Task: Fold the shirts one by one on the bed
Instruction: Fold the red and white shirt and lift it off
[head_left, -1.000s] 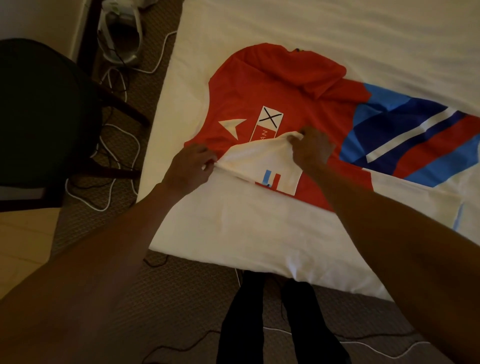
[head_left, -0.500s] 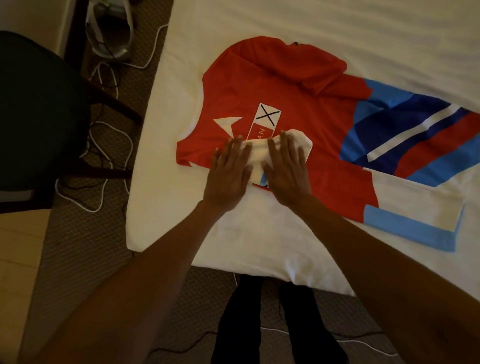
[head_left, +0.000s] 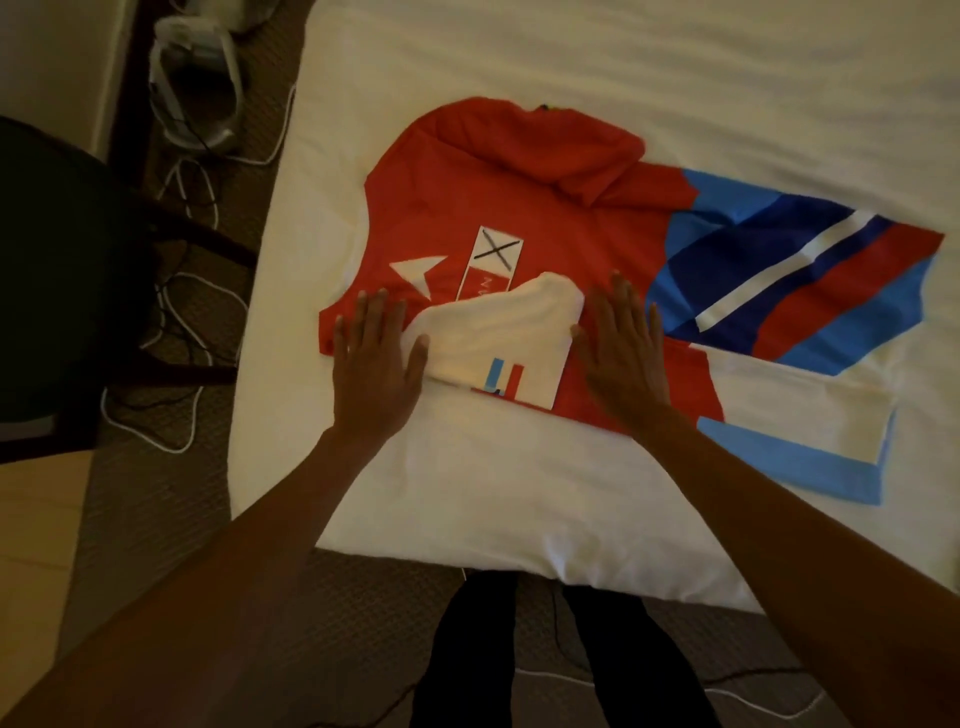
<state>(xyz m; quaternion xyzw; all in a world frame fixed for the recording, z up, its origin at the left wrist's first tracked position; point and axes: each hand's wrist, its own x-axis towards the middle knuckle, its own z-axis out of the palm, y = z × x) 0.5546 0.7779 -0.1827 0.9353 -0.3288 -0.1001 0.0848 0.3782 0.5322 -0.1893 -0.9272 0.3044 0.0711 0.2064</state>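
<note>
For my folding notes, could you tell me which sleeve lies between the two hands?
The white sleeve with blue and red stripes; the other sleeve, farther away, is plain red.

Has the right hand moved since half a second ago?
Yes. The right hand slid right, off the folded white sleeve and onto the red shirt beside it.

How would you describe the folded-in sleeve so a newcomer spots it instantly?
On the white bed, a red shirt lies spread flat. Near its closest edge, between the flat left hand and right hand, lies the sleeve. It is the only white flap on the red cloth, with short blue and red bars by its hem.
</note>
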